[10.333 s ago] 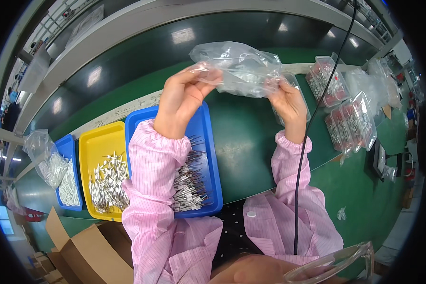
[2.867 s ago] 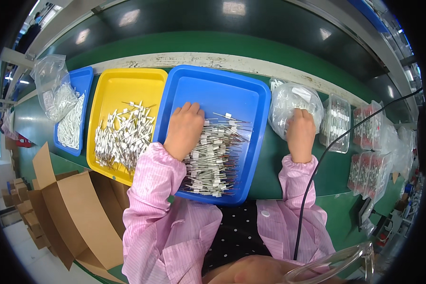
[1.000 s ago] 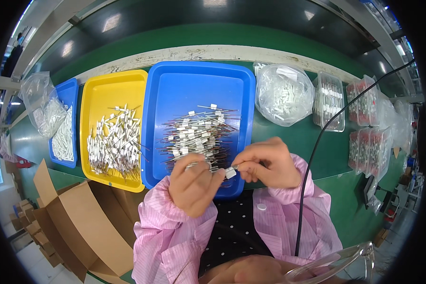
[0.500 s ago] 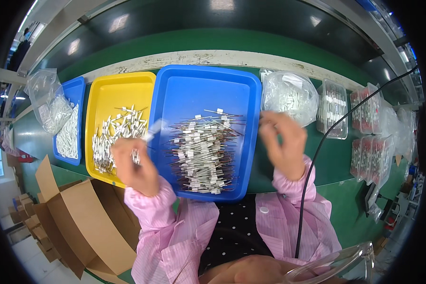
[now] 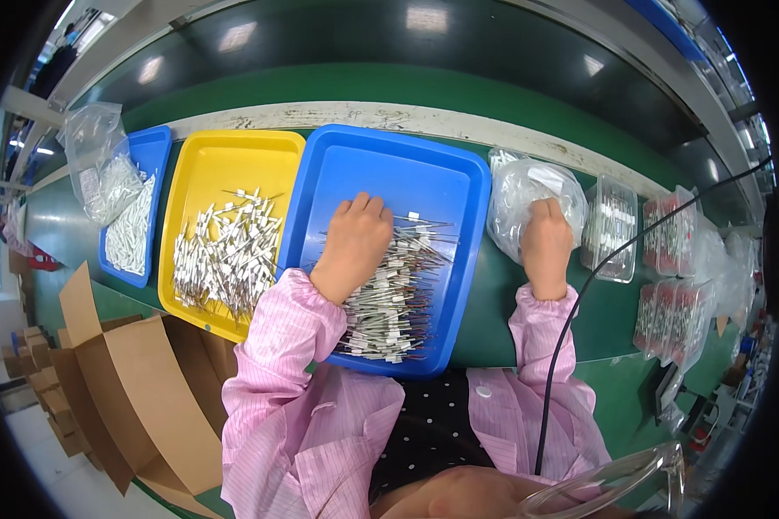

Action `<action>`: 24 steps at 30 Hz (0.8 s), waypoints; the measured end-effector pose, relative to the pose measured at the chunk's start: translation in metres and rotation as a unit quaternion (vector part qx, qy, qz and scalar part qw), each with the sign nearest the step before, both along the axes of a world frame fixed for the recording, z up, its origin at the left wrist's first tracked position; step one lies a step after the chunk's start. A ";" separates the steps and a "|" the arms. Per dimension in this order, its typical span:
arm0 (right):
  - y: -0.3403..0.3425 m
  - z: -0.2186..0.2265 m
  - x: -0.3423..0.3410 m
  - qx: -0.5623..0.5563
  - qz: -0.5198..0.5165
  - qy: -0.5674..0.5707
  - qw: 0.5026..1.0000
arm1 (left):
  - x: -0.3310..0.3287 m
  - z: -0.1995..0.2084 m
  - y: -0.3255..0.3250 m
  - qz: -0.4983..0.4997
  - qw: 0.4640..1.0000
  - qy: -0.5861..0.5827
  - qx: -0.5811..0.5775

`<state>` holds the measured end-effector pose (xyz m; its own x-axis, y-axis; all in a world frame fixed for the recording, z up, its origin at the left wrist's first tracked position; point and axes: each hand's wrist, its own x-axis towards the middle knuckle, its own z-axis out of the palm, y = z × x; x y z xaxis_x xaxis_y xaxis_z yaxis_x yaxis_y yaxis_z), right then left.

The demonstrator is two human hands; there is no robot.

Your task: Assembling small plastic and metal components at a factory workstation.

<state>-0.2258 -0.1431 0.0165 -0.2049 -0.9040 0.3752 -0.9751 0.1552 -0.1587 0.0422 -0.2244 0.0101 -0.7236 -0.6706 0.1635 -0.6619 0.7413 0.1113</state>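
Half a second ago both hands were raised and blurred, the left over the yellow tray and the right near the bag; now both have come down and lie still. The left hand [image 5: 357,245] rests palm-down in the large blue tray [image 5: 381,173], fingers loosely together and curved over the top of a heap of thin wire-legged parts [image 5: 389,303] — each a small white block on stiff metal leads, the whole pile bristly and tangled. Whether it pinches any of them cannot be told, as the palm hides the fingertips. The right hand [image 5: 546,245] lies on the clear plastic bag [image 5: 521,190] just right of that tray, fingers bent and pressed into the soft, crinkled film; the bag is rounded, glossy and full of small pale pieces. Left of the blue tray stands a yellow tray [image 5: 225,169] — smooth, rigid plastic with rounded corners — scattered with similar white-tipped parts, and beyond it a smaller blue tray [image 5: 151,147] with another crumpled clear bag [image 5: 99,160] on it. All 3 trays sit on a matte green work surface [image 5: 511,303]. Both sleeves are pink with fine stripes.
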 end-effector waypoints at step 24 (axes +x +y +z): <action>0.032 0.053 0.062 -0.024 0.245 -0.638 0.730 | -0.003 0.067 0.075 0.033 0.727 0.591 0.348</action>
<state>-0.1641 -0.1115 0.0694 -0.0713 -0.9779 0.1963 0.0340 -0.1991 -0.9794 0.0396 -0.1497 0.0770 -0.3167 -0.9154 0.2485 0.1690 0.2033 0.9644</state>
